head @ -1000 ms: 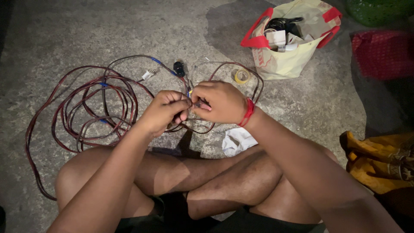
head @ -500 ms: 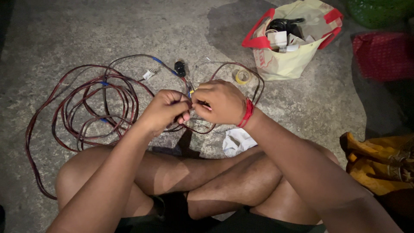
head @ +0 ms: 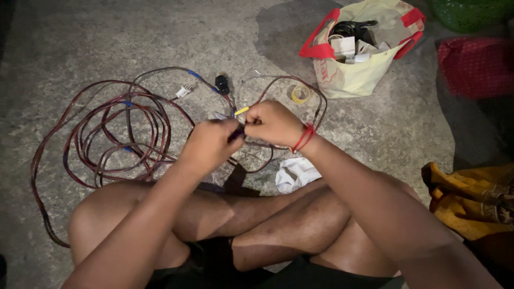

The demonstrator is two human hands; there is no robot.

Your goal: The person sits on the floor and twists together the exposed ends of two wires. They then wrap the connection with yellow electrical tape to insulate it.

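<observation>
I sit cross-legged on a concrete floor. My left hand (head: pixel 211 144) and my right hand (head: pixel 273 123) meet above my knees, both pinching the same dark red wire where a short yellow piece (head: pixel 241 111) sticks out between them. A red band circles my right wrist (head: pixel 304 137). The wire runs off to a loose coil of dark red cable (head: pixel 115 134) with blue taped spots on the floor to my left. A black plug (head: pixel 221 84) and a small white connector (head: pixel 184 91) lie on the cable just beyond my hands.
A roll of yellow tape (head: pixel 300 94) lies beyond my right hand. A cream bag with red handles (head: pixel 358 75) holds small items at the back right. A crumpled white cloth (head: pixel 296 174) rests by my knee. Yellow fabric (head: pixel 471 198) lies at the right.
My hands stayed together on the wire and shifted slightly; the yellow piece now shows more clearly between my fingers. The coil has not moved.
</observation>
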